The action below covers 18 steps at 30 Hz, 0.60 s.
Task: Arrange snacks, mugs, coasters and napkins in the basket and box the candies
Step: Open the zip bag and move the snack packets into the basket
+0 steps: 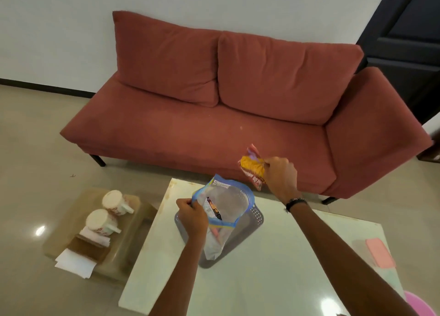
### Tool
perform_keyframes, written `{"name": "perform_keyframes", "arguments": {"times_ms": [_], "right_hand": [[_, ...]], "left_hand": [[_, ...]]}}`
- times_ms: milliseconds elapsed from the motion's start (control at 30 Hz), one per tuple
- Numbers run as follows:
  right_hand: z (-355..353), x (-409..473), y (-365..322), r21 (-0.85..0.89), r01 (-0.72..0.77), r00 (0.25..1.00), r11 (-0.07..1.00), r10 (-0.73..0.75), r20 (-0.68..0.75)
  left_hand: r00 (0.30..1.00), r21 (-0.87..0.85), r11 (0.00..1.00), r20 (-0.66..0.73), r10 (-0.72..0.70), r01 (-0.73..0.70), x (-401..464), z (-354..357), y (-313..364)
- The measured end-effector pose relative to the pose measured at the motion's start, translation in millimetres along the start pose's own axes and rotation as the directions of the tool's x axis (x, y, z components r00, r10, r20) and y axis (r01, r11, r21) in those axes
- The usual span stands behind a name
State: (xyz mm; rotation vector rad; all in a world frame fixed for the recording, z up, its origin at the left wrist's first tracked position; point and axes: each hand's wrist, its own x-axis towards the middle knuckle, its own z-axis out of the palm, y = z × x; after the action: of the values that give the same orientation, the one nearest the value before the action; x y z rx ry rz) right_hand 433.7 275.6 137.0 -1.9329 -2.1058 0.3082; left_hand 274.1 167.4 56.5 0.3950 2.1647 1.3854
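My left hand (pixel 193 217) grips the blue-edged rim of a clear zip bag (pixel 223 206), which stands open inside a grey perforated basket (pixel 256 217) on the white table (pixel 273 268). A dark snack packet (pixel 213 209) lies inside the bag. My right hand (pixel 282 175) holds a red and yellow snack packet (pixel 252 167) in the air, above and right of the bag's mouth. Two upside-down cream mugs (pixel 114 201) (pixel 98 221), white napkins (pixel 75 263) and brown coasters (pixel 89 248) rest on a low side table (pixel 133 223) at the left.
A red sofa (pixel 214 115) stands just behind the table. A pink flat lid or box (pixel 379 252) lies at the table's right edge, and a pink round object (pixel 419 303) shows at the bottom right corner. A dark door (pixel 409 42) is at far right.
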Motion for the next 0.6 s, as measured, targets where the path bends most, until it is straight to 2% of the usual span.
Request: {"name": "perform_keyframes", "arguments": {"times_ms": [133,267,433,600], "right_hand": [[89.9,20.0,39.3,-0.002,-0.063,0.98,0.998,0.062,0.19],[179.7,28.4,72.7,0.004,-0.051,0.947,0.999,0.047,0.318],[260.0,46.1,91.3,0.064,-0.126,0.928,0.99,0.095,0.359],[307.5,70.1,102.1,0.094,-0.101,0.924,0.99,0.059,0.377]], "left_hand": [[0.998,0.017,1.0,-0.065,0.014,-0.012,17.2,27.9,-26.3],[0.992,0.01,0.996,-0.088,0.088,-0.088,28.4,37.9,-56.4],[0.99,0.046,0.991,-0.057,0.129,-0.127,24.9,42.1,-87.2],[0.987,0.063,0.988,-0.069,0.148,-0.144,27.2,48.2,-108.3]]}}
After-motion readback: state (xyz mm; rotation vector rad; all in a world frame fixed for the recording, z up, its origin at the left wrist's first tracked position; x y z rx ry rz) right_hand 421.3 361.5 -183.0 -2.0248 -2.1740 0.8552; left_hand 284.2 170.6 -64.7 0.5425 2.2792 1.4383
